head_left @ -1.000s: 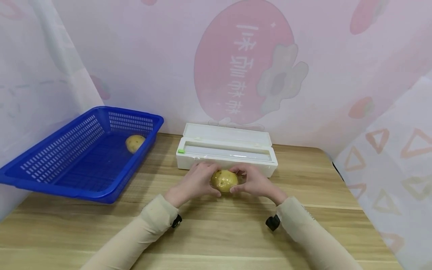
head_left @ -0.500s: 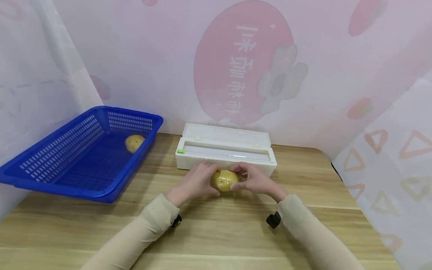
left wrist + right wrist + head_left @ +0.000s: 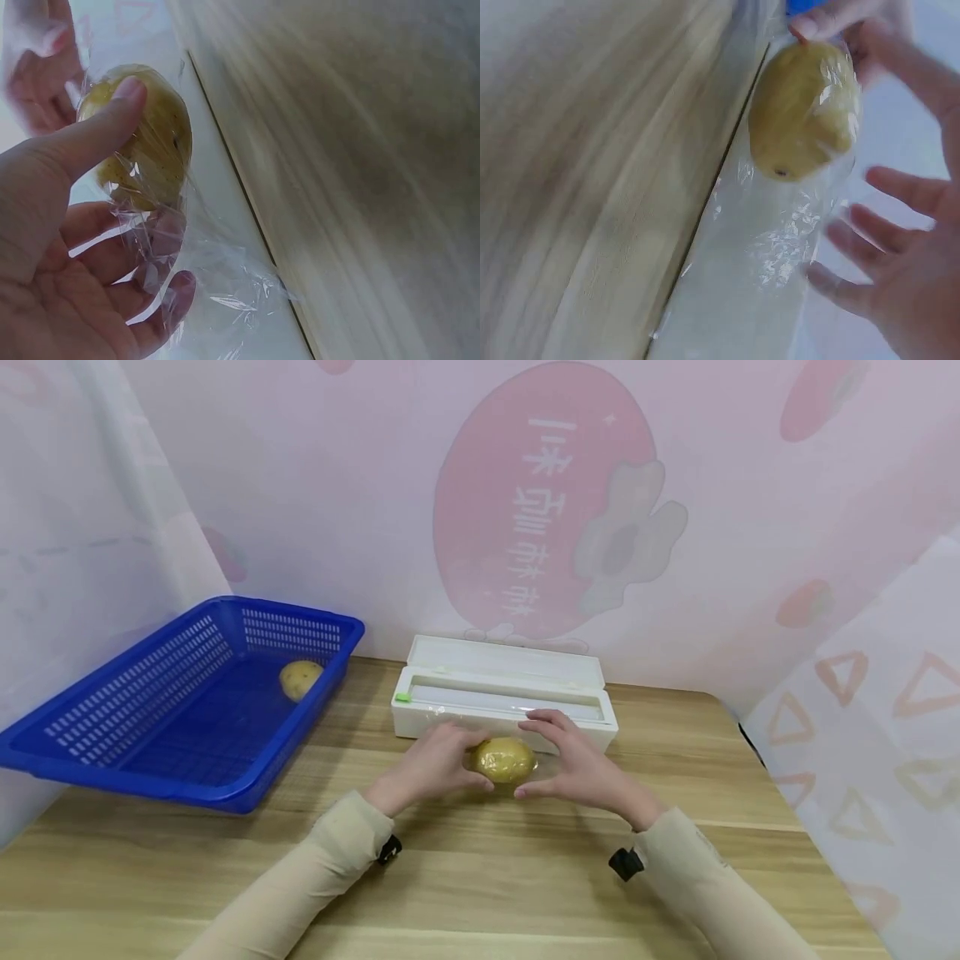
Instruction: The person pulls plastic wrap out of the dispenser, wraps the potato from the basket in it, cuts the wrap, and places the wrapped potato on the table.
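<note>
A potato [image 3: 506, 760] wrapped in clear cling film sits in front of the white cling film box. My left hand [image 3: 431, 764] grips it from the left, thumb lying across the film in the left wrist view. Loose film [image 3: 236, 296] trails from the potato past the left fingers. On the other side my right hand [image 3: 585, 777] is apart from the potato, its fingers spread and holding nothing. More clear film [image 3: 780, 247] stretches below the potato in the right wrist view.
Behind the hands stands the white cling film box [image 3: 420, 722], lid raised, with a roll inside and a green tab at its left end. To the left, a blue plastic basket [image 3: 240, 797] contains another potato [image 3: 301, 679]. A printed cloth hangs behind the wooden table [image 3: 495, 885].
My right hand has let go of the wrapped potato and moved slightly right, its fingers spreading. The left hand keeps its grip at nearly the same spot.
</note>
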{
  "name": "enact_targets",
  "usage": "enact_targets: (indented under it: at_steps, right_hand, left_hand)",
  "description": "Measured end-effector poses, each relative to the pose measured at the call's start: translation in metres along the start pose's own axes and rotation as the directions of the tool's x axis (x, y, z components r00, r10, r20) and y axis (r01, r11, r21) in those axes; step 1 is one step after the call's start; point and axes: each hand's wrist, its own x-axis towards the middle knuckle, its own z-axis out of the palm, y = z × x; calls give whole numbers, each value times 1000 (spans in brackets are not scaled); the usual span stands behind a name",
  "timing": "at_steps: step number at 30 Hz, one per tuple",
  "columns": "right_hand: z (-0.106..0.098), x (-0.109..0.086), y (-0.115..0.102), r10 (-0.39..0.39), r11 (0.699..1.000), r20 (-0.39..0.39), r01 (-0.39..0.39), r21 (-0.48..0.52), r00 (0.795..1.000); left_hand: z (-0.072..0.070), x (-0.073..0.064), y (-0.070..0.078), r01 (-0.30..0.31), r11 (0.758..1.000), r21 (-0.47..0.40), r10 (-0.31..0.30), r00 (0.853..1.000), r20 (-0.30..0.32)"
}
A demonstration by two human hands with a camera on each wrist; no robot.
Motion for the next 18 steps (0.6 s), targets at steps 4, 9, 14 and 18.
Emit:
enact_targets:
  at_steps: [4,9,14,18]
  right_hand:
    - [6,-1,-3,-120,984,-63,111,-137,991]
    - [16,4,3,-128,973,-67,113,-200,989]
    - [18,5,8,-95,985,-71,84,-152,993]
    - [18,6,9,-60,992,-85,50,-115,995]
  left_hand:
    - [0,1,-2,16,999,-34,-15,1000,14]
    - [-1,1,-3,9,998,-69,-8,1000,16]
    - [-2,1,-1,34,996,-85,-33,999,14]
    - [-1,1,2,68,997,-43,-67,998,4]
